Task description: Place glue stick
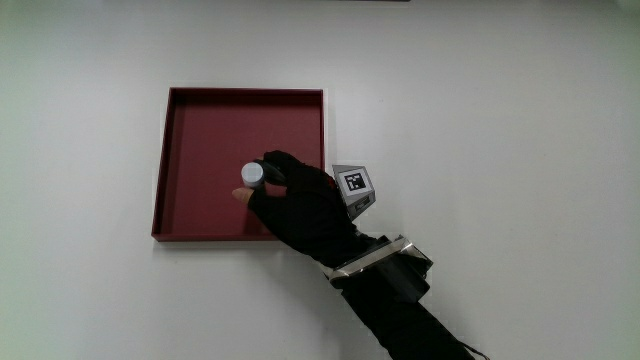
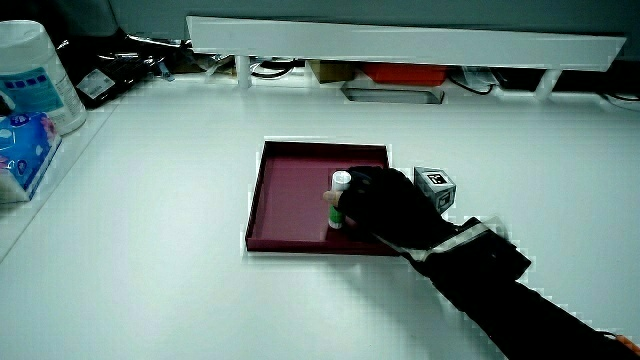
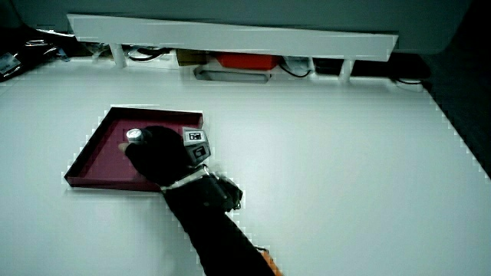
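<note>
A glue stick (image 1: 252, 176) with a pale cap and green body (image 2: 339, 201) stands upright inside the dark red tray (image 1: 210, 130), in the part of the tray nearest the person. The gloved hand (image 1: 290, 195) is over that same part of the tray, fingers wrapped around the glue stick. Its patterned cube (image 1: 353, 185) sits over the tray's rim. In both side views the hand (image 2: 385, 205) (image 3: 157, 157) covers the lower body of the stick; the cap (image 3: 134, 135) shows above the fingers. The forearm (image 1: 400, 300) reaches in from the person's edge of the table.
The tray (image 2: 290, 185) lies on a white table (image 1: 500, 120). A low white partition (image 2: 400, 45) with cables and boxes under it stands at the table's edge. A wipes tub (image 2: 30, 75) and a tissue pack (image 2: 22, 150) sit at one corner in a side view.
</note>
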`<state>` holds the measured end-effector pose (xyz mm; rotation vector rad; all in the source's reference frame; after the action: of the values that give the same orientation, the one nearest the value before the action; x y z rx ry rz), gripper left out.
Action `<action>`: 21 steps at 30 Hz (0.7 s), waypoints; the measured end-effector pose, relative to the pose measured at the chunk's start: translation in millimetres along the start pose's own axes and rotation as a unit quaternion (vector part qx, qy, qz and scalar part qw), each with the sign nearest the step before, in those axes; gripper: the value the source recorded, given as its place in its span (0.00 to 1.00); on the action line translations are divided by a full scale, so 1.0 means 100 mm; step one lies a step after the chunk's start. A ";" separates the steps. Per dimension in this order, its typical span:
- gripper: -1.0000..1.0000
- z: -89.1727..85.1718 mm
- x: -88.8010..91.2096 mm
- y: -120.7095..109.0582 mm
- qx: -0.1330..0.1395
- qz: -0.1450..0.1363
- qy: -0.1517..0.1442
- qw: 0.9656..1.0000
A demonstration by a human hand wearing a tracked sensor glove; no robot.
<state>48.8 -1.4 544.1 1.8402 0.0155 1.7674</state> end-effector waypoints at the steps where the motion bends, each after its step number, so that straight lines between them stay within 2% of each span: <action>1: 0.23 0.00 0.00 -0.01 0.001 -0.001 0.000 1.000; 3: 0.19 0.00 -0.01 -0.02 -0.001 0.001 0.008 1.000; 4: 0.18 0.00 -0.01 -0.02 -0.001 -0.007 0.004 1.000; 9: 0.10 0.02 -0.01 -0.04 -0.002 0.003 0.007 1.000; 10: 0.08 0.03 -0.03 -0.05 0.000 0.012 0.001 1.000; 12: 0.05 0.04 -0.07 -0.08 -0.003 0.008 -0.006 1.000; 14: 0.02 0.06 -0.12 -0.10 -0.015 0.025 -0.010 1.000; 19: 0.00 0.14 -0.31 -0.22 -0.053 0.036 -0.023 0.998; 20: 0.00 0.16 -0.36 -0.27 -0.059 0.027 -0.020 0.998; 21: 0.00 0.20 -0.36 -0.29 -0.067 0.040 -0.031 0.996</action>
<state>74.0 0.7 499.8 1.8187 -0.1996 1.7207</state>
